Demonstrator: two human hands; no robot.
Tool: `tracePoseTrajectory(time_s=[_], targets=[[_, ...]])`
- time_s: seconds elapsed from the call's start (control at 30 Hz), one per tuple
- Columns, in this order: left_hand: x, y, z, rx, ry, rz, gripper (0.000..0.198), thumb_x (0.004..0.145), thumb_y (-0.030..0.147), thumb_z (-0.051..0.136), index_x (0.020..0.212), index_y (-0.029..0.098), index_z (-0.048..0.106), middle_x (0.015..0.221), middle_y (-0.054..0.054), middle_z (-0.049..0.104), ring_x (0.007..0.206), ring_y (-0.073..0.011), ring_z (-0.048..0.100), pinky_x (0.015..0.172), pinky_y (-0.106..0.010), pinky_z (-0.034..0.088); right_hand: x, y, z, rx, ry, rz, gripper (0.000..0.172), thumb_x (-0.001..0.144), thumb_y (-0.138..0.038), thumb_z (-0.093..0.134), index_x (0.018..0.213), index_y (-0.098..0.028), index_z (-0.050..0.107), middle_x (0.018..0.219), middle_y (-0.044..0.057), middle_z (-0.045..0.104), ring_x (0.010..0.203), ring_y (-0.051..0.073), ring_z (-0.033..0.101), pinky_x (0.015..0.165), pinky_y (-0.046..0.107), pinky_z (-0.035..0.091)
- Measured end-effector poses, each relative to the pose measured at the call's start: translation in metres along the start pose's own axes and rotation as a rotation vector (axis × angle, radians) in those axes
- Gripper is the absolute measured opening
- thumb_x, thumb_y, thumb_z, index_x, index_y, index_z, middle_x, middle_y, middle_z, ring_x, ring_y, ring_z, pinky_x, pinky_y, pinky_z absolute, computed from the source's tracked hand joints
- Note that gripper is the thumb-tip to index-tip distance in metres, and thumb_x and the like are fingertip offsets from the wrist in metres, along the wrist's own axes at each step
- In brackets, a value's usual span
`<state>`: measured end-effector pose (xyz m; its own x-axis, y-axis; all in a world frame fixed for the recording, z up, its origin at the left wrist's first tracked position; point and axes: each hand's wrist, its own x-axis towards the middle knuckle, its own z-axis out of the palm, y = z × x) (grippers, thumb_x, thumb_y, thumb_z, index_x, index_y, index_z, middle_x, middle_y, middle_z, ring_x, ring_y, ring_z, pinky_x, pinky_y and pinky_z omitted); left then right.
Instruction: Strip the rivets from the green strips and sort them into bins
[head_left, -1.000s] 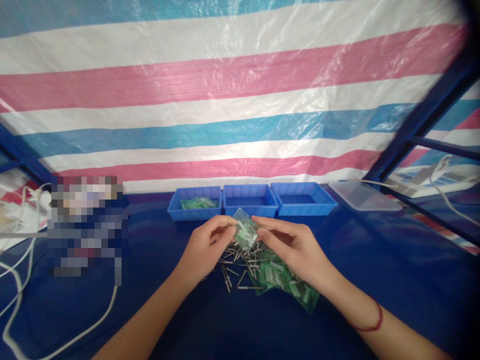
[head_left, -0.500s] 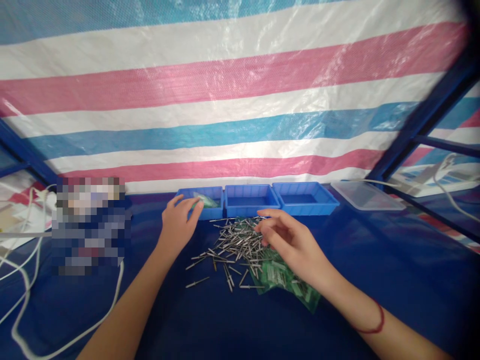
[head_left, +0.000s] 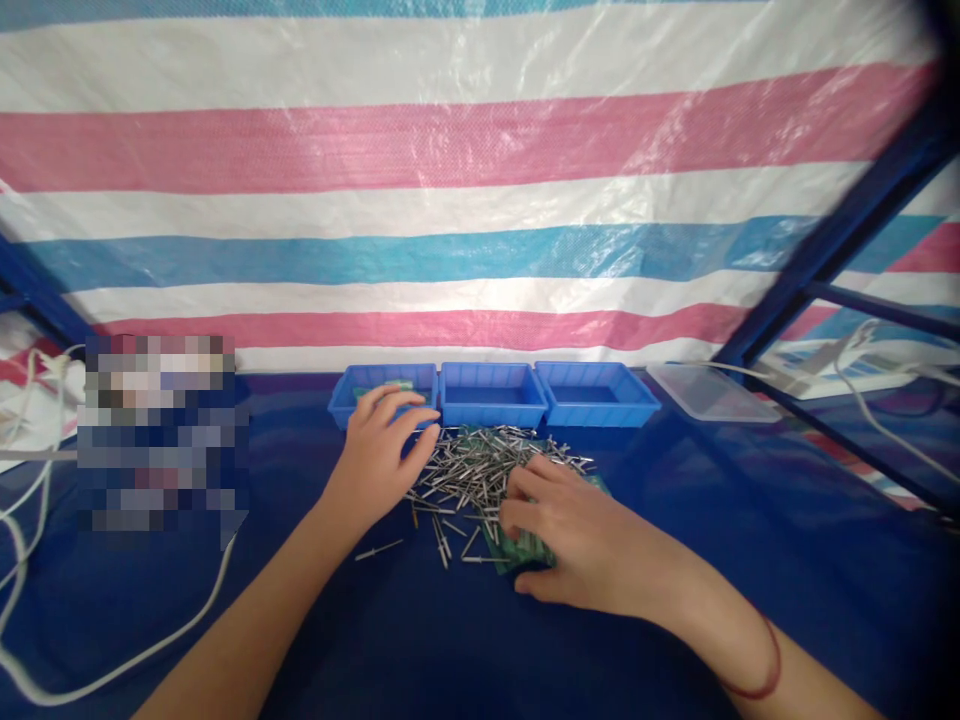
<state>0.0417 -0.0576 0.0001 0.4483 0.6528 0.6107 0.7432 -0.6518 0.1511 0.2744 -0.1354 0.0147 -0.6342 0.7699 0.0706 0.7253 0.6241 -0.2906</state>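
Note:
A heap of silver blind rivets (head_left: 469, 480) lies on the blue table, with several strays along its near left side. My left hand (head_left: 382, 450), palm down and fingers spread, is over the heap's left edge, just in front of the left blue bin (head_left: 341, 408). Over the heap's right side, my right hand (head_left: 574, 530) has bent fingers and a thumb held well apart. Beneath it lies a green plastic bag (head_left: 517, 552), largely covered by the hand; whether the fingers press on it is hard to see.
Beyond the heap stand a middle blue bin (head_left: 491, 412) and a right blue bin (head_left: 600, 408). Green material lies in the left bin. A clear plastic lid (head_left: 709, 392) is at the right, and a white cable (head_left: 150, 665) loops across the left.
My right hand has come nearer and down over the green bag, its thumb swinging away from the fingers. My left hand has shifted right, from the left bin toward the rivets.

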Motion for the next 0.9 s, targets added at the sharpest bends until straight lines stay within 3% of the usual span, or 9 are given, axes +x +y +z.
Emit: tracePoseTrajectory(time_s=[0.17,0.3,0.37,0.5,0.67,0.8,0.9], targets=[[-0.006,0.029,0.005,-0.194,-0.165,0.099,0.020,0.091,0.023,0.048,0.101,0.022,0.066,0.103,-0.006,0.064,0.102,-0.0215,0.052,0.093,-0.040,0.042,0.002,0.002,0.003,-0.096,-0.024,0.052,0.025,0.069,-0.024,0.074,0.089,-0.017,0.061,0.091,0.005,0.060,0.088,0.022,0.055,0.078,0.034,0.041],[-0.010,0.040,0.008,-0.252,-0.262,0.154,0.019,0.091,0.023,0.049,0.098,0.021,0.066,0.098,-0.005,0.066,0.096,-0.0203,0.054,0.090,-0.038,0.042,0.000,0.003,-0.002,-0.123,-0.025,0.114,0.012,0.073,-0.020,0.066,0.083,-0.018,0.061,0.085,0.003,0.061,0.081,0.020,0.059,0.068,0.029,0.041],[-0.011,0.041,0.010,-0.260,-0.283,0.146,0.018,0.091,0.024,0.050,0.100,0.020,0.066,0.098,-0.005,0.066,0.095,-0.0203,0.055,0.090,-0.038,0.042,0.000,0.003,-0.005,-0.143,0.034,0.155,0.002,0.078,-0.019,0.060,0.079,-0.019,0.061,0.079,0.002,0.061,0.075,0.018,0.060,0.063,0.028,0.040],[-0.012,0.041,0.012,-0.288,-0.271,0.093,0.023,0.090,0.027,0.052,0.109,0.019,0.062,0.104,-0.006,0.065,0.100,-0.0215,0.054,0.092,-0.038,0.042,0.002,0.005,-0.006,-0.158,0.281,0.239,0.019,0.089,-0.020,0.046,0.081,-0.019,0.063,0.074,0.004,0.061,0.074,0.018,0.060,0.064,0.028,0.040],[-0.013,0.043,0.017,-0.385,-0.241,0.014,0.027,0.091,0.031,0.051,0.115,0.020,0.058,0.111,-0.006,0.065,0.105,-0.0209,0.056,0.094,-0.034,0.041,0.009,0.012,0.001,0.243,0.542,0.197,0.027,0.095,-0.031,0.040,0.091,-0.020,0.064,0.083,0.005,0.067,0.072,0.017,0.061,0.067,0.027,0.046],[-0.013,0.045,0.018,-0.494,-0.282,-0.146,0.021,0.093,0.033,0.046,0.091,0.020,0.062,0.087,-0.003,0.067,0.082,-0.0173,0.061,0.077,-0.028,0.045,0.016,0.016,0.011,0.638,0.592,0.250,0.027,0.091,-0.041,0.047,0.095,-0.020,0.064,0.080,0.004,0.066,0.064,0.016,0.060,0.057,0.027,0.048],[-0.012,0.044,0.016,-0.611,-0.281,-0.283,0.025,0.094,0.035,0.042,0.085,0.019,0.060,0.077,0.000,0.063,0.072,-0.0147,0.059,0.069,-0.024,0.044,0.020,0.020,0.014,0.906,0.557,0.309,0.030,0.088,-0.045,0.052,0.099,-0.018,0.061,0.074,0.003,0.064,0.059,0.014,0.059,0.051,0.025,0.047]])
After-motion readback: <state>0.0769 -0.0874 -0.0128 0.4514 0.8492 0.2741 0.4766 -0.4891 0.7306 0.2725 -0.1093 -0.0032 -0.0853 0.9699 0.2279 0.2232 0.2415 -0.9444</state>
